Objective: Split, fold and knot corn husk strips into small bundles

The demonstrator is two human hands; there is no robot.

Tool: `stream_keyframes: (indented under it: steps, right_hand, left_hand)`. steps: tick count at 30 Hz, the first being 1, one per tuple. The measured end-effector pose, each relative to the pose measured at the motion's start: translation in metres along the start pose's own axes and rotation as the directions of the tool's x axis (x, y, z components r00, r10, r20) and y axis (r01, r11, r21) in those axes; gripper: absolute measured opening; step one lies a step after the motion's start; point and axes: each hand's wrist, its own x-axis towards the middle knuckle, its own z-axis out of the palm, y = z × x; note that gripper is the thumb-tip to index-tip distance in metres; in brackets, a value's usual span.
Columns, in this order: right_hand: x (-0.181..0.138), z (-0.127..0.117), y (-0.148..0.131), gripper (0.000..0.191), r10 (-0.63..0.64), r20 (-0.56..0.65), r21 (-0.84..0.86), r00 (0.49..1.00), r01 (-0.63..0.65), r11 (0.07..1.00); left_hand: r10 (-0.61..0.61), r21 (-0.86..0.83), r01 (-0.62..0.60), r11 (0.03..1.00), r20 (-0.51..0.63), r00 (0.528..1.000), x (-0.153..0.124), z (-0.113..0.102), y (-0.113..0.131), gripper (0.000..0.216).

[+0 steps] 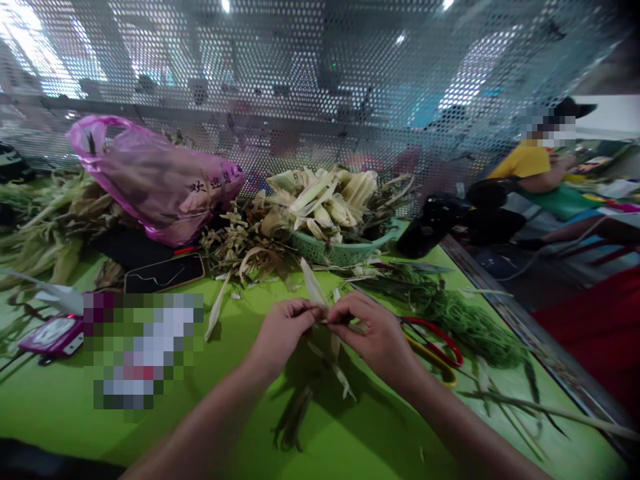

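My left hand [281, 331] and my right hand [376, 333] meet above the green table [360, 440], both pinched on a pale dried leaf strip [314, 287] that sticks up between them. More narrow strips [340, 377] hang down below the fingers. Red and yellow handled scissors [440, 350] lie just right of my right hand. Behind, a green mesh basket [345, 252] is heaped with pale husk pieces [325, 197].
A pink plastic bag [155, 180] and a dark phone [164, 273] lie at back left among dried leaves. Green string [470, 323] is bundled at right. A perforated metal screen [320, 87] backs the table. A person in yellow [530, 163] sits at far right.
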Motion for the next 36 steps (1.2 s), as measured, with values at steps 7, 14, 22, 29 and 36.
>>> stream_keyframes:
  steps: [7,14,22,29,36]
  right_hand:
    - [-0.0004,0.0011,-0.0003,0.009,-0.041,0.036,0.026,0.999,0.041,0.999]
    - [0.0008,0.0007,-0.0023,0.007,-0.020,0.034,0.041,0.999,0.018,0.999]
    - [0.0017,0.0003,-0.0034,0.009,-0.008,0.043,0.049,0.999,0.006,0.999]
    - [0.0015,-0.0002,0.0006,0.007,0.052,-0.019,0.083,0.998,-0.050,0.995]
    - [0.0022,-0.0012,-0.0006,0.006,0.136,-0.059,0.141,0.989,-0.127,0.982]
  left_hand:
    - [-0.015,-0.062,0.015,0.998,0.003,1.000,-0.0005,0.0017,0.0023,0.022]
    - [-0.025,-0.177,0.020,0.984,-0.025,0.999,-0.0005,0.0045,-0.0008,0.020]
    - [-0.010,-0.161,0.010,0.987,-0.001,1.000,0.0008,0.0015,-0.0032,0.022]
    - [0.014,-0.195,0.004,0.981,0.089,0.996,-0.0011,0.0011,0.0027,0.017]
    - [0.031,-0.189,-0.021,0.982,0.048,0.998,0.0010,0.0021,-0.0029,0.016]
